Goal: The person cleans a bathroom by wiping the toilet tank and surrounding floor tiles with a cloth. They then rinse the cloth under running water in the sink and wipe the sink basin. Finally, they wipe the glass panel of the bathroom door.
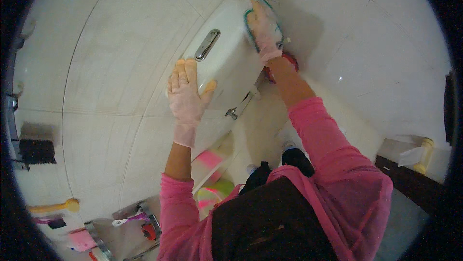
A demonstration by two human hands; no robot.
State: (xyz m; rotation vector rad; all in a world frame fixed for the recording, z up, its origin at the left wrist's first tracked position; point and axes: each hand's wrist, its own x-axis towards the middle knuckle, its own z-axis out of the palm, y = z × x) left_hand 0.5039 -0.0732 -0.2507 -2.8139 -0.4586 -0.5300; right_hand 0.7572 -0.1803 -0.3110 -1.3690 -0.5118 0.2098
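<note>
A white toilet tank [233, 64] stands at an angle in front of me, with a chrome flush button [208, 45] on its lid. My left hand [187, 98], in a thin pale glove, rests flat on the near left end of the lid. Its thumb is spread and nothing is in it. At the tank's far right end, my right hand [263, 31], also gloved, presses a whitish cloth with a teal edge [274, 22] against the side. Part of the cloth lies hidden under that hand. Below the right wrist, a red round object [291, 62] is partly covered.
A small metal valve [231, 112] sits below the tank. At lower left are a metal-railed wall shelf [97, 243], a white and purple brush [130, 219] and a yellow-handled item [54, 207]. A pink and green object [213, 196] is beside my left arm. A dark-edged ledge [408, 174] stands at right.
</note>
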